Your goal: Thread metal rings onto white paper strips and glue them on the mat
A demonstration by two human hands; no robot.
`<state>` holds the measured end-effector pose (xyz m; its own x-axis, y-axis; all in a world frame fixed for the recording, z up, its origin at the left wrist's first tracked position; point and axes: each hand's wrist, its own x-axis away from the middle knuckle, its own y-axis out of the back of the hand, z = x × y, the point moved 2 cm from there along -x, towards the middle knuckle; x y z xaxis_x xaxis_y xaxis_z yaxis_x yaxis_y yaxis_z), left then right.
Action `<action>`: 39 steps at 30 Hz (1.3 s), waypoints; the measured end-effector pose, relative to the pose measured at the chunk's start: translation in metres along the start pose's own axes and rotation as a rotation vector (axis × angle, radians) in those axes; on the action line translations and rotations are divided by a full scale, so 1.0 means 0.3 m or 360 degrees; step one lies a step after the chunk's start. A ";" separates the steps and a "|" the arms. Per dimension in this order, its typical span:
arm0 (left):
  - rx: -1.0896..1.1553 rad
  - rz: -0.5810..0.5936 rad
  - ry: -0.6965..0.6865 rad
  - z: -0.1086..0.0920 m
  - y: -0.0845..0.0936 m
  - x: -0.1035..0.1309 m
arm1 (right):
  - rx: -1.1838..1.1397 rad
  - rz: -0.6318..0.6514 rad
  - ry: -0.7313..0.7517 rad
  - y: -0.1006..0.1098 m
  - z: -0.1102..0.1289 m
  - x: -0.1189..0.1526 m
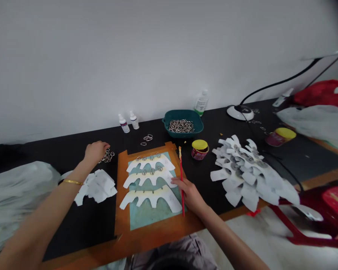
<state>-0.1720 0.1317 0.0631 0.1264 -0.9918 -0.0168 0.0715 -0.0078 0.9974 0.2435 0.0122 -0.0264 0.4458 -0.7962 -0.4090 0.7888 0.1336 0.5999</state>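
Note:
My left hand [96,153] is over a small pile of metal rings [108,155] on the black table, its fingers curled and pressed together at the pile; what they pinch is hidden. In my right hand [190,193] is a thin red paintbrush [181,176], bristles pointing away from me. That hand rests by the right ends of three white scalloped pieces [165,200] on a pale green sheet [146,221]. Metal rings [152,171] stand along the far and middle pieces. On the nearest piece, small dark slits show along a yellowish edge, with no rings.
Left lie more white pieces [101,187] and a plastic bag [17,195]. Behind stand two small bottles [124,123], a green basin [169,134] of rings and a larger bottle [201,103]. A yellow-lidded tub [199,153] and heaped white pieces [248,180] are right.

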 end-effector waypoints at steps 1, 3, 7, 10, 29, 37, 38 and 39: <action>-0.0019 0.0028 -0.0004 0.003 -0.023 -0.003 | -0.0005 0.0004 -0.0012 0.000 0.000 0.000; -0.0048 0.0071 -0.0020 -0.003 -0.064 -0.003 | -0.0026 0.0019 -0.0029 0.000 -0.002 0.000; -0.0080 0.0094 -0.0046 -0.011 -0.095 -0.009 | -0.0059 0.0029 -0.0030 -0.001 0.000 -0.004; -0.0082 0.0105 -0.0056 -0.003 -0.093 -0.021 | -0.0071 0.0006 -0.0038 0.000 0.001 -0.007; 0.0379 0.0327 -0.0041 0.041 -0.127 -0.036 | -0.0067 0.0027 -0.0032 0.000 -0.001 -0.002; 0.0429 0.0293 -0.0014 0.049 -0.134 -0.044 | -0.0081 0.0033 -0.0068 -0.001 -0.005 0.000; 0.0434 0.0280 -0.0013 0.048 -0.133 -0.044 | -0.0086 0.0032 -0.0067 -0.001 -0.005 0.000; 0.0438 0.0267 -0.0013 0.047 -0.132 -0.043 | -0.0092 0.0033 -0.0068 -0.001 -0.006 0.001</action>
<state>-0.1906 0.1432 0.0248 0.1055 -0.9832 0.1491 -0.2201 0.1231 0.9677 0.2440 0.0130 -0.0279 0.4449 -0.8173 -0.3662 0.8031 0.1831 0.5669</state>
